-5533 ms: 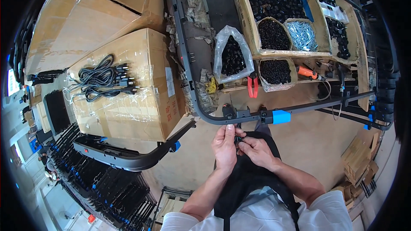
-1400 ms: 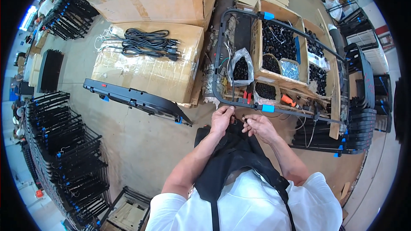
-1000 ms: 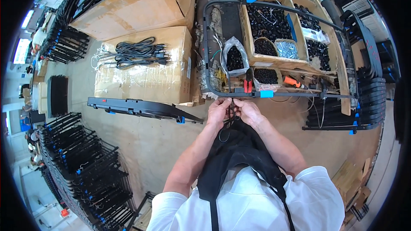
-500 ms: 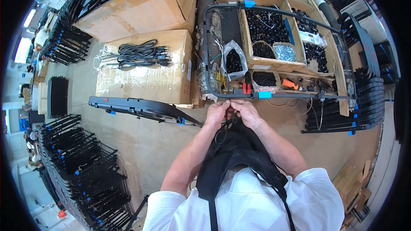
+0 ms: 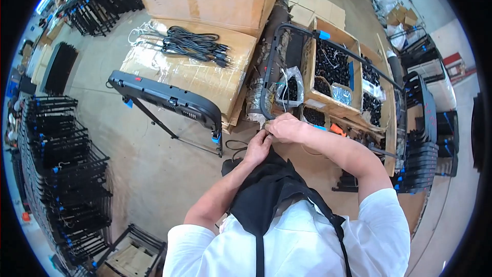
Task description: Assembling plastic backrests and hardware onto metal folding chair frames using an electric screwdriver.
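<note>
My left hand (image 5: pixel 259 146) is closed in a pinch on a black cable (image 5: pixel 234 145), which loops out beside it above my black apron (image 5: pixel 266 184). Against its fingertips, my right hand (image 5: pixel 286 127) is closed too; its fingers hide what they hold. Both hands meet at the near left corner of a black tubular frame (image 5: pixel 266 79) with blue tape (image 5: pixel 324 35) on it. The frame lies over the bench and the parts boxes. Just beyond my right hand are a clear bag of small black parts (image 5: pixel 292 87) and a thin white wire (image 5: pixel 285 84).
Left of the bench, a bundle of black power cords (image 5: pixel 192 46) lies on a cardboard carton (image 5: pixel 169 72). A black console (image 5: pixel 169 97) on legs leans before it. Wooden boxes (image 5: pixel 313 72) hold black parts. Stacked black frames stand left (image 5: pixel 66 174) and right (image 5: pixel 423 159).
The view has turned, so the bench now sits further right and the console shows more. My left hand has dropped slightly below my right, and my right forearm reaches further across.
</note>
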`<action>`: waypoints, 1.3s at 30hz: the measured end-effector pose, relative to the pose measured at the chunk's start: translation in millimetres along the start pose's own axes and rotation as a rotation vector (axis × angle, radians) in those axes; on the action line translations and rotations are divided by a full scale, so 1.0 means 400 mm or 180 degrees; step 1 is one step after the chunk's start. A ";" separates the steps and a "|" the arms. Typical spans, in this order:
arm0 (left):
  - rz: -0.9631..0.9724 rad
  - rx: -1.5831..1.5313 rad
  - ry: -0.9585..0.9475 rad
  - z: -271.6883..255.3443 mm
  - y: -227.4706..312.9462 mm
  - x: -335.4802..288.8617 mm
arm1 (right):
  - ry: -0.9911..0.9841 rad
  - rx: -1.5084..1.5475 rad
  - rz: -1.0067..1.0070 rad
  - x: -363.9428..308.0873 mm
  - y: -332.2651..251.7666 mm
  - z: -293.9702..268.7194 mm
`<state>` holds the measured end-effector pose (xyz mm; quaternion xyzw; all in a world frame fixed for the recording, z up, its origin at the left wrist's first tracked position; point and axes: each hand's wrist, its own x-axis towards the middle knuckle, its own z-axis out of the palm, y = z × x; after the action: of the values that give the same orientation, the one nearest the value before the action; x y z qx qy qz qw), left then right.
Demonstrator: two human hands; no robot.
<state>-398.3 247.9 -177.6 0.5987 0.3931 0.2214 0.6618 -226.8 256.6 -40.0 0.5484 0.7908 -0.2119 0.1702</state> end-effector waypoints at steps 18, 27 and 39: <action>-0.0438 0.0019 -0.0279 -0.051 0.073 0.000 | 0.1344 0.0772 -0.0716 -0.040 0.045 0.026; -0.0837 -0.0152 -0.0393 -0.062 0.093 0.003 | 0.1292 0.0563 -0.1054 -0.015 0.064 0.050; -0.0870 -0.0077 -0.0435 -0.050 0.069 0.018 | 0.1320 0.0565 -0.0573 -0.036 0.032 0.074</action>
<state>-404.6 271.1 -152.1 0.5452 0.4224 0.0927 0.7181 -208.8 233.6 -59.8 0.5203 0.8328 -0.1778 -0.0642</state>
